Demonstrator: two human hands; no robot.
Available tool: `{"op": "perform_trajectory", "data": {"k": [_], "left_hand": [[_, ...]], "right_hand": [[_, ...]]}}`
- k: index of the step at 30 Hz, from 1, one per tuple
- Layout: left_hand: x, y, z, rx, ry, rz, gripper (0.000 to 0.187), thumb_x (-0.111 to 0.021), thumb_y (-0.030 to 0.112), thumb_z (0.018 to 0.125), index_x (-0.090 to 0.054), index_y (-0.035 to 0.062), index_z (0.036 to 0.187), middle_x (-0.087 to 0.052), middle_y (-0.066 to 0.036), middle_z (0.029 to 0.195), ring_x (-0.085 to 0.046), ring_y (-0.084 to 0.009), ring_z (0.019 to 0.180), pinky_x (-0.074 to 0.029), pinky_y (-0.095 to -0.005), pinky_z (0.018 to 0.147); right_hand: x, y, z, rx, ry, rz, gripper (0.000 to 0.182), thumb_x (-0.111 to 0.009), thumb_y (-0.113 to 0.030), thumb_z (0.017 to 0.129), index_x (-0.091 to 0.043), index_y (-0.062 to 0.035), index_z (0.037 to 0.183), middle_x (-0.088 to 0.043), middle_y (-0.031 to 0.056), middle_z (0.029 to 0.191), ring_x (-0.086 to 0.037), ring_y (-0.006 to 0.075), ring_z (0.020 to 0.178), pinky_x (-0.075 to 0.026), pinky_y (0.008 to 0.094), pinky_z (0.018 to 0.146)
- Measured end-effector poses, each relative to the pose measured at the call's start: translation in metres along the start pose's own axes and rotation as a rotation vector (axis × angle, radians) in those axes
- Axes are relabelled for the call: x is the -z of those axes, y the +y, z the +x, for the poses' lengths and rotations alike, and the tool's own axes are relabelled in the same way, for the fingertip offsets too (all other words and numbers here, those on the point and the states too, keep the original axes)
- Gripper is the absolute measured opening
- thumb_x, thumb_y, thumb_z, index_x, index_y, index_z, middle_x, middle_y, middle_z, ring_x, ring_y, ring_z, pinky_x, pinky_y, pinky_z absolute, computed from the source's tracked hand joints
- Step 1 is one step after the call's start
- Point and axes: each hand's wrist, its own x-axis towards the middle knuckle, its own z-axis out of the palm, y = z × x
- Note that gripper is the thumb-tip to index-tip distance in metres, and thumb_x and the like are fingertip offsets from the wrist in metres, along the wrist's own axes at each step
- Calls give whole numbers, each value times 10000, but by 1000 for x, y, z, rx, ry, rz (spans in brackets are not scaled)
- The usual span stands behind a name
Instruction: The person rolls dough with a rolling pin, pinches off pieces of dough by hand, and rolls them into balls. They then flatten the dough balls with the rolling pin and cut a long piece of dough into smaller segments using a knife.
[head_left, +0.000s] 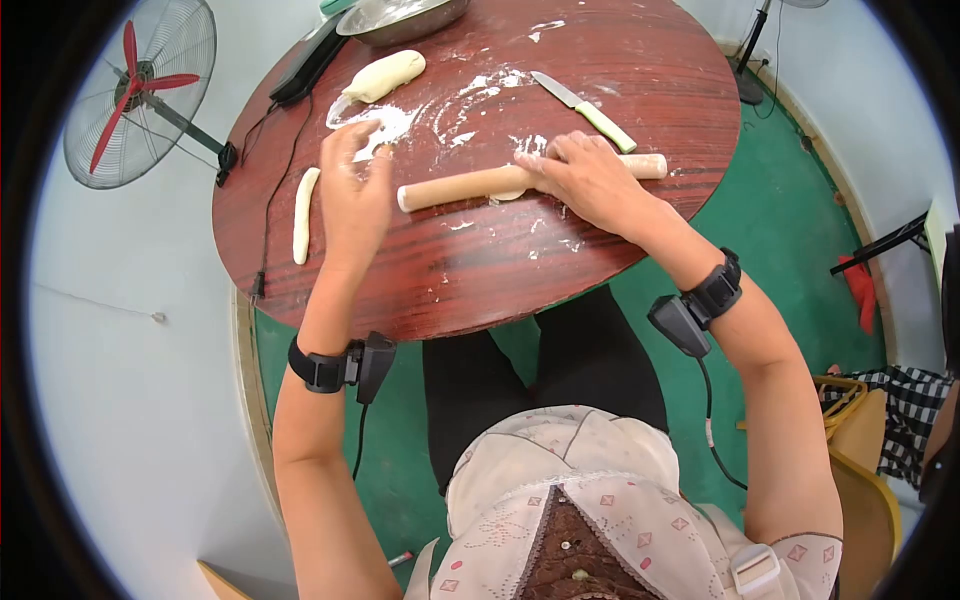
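My right hand point(585, 180) rests on a wooden rolling pin point(460, 190), its fingers wrapped over the pin right of the middle. A small flat piece of pale dough point(508, 195) shows under the pin. My left hand point(357, 190) is raised over the table, left of the pin's end, fingers apart and slightly blurred. Beside it on the left lies a thin dough strip point(304, 216). Behind that hand are white flour point(395, 122) and a thick dough lump point(386, 76). A knife with a pale handle point(604, 127) lies beyond the pin.
The round dark red table point(440, 290) holds a metal bowl point(400, 22) at the back and a black device point(308, 58) with a cable at the left. A fan point(135, 85) stands left of the table. Yellow chairs point(865, 510) are at the right.
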Motion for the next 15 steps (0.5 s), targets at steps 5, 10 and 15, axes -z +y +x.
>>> {"op": "perform_trajectory", "data": {"k": [5, 10, 15], "left_hand": [[-8, 4, -7, 23, -72, 77, 218, -588, 117, 827, -637, 12, 1012, -515, -163, 1163, -511, -308, 1102, -396, -373, 949], [-1, -8, -19, 105, -120, 131, 183, -597, 109, 816, -656, 12, 960, -533, -150, 1116, -525, -294, 1063, -417, -370, 908], [-5, 7, -30, 34, -61, 131, 116, -603, 98, 815, -671, 27, 876, -571, -145, 1010, -546, -290, 998, -429, -376, 883]], "right_hand": [[-11, 6, 17, -205, -12, -45, 286, -515, -222, 908, -620, -102, 1145, -565, 101, 885, -547, 286, 842, -433, 405, 746], [-1, -24, -6, -106, 63, -48, 316, -579, -245, 860, -607, -77, 1125, -581, 77, 898, -542, 254, 879, -418, 403, 757], [5, -37, -10, -74, 96, -113, 416, -610, -259, 837, -555, -80, 1208, -570, 70, 923, -541, 252, 879, -424, 398, 779]]}}
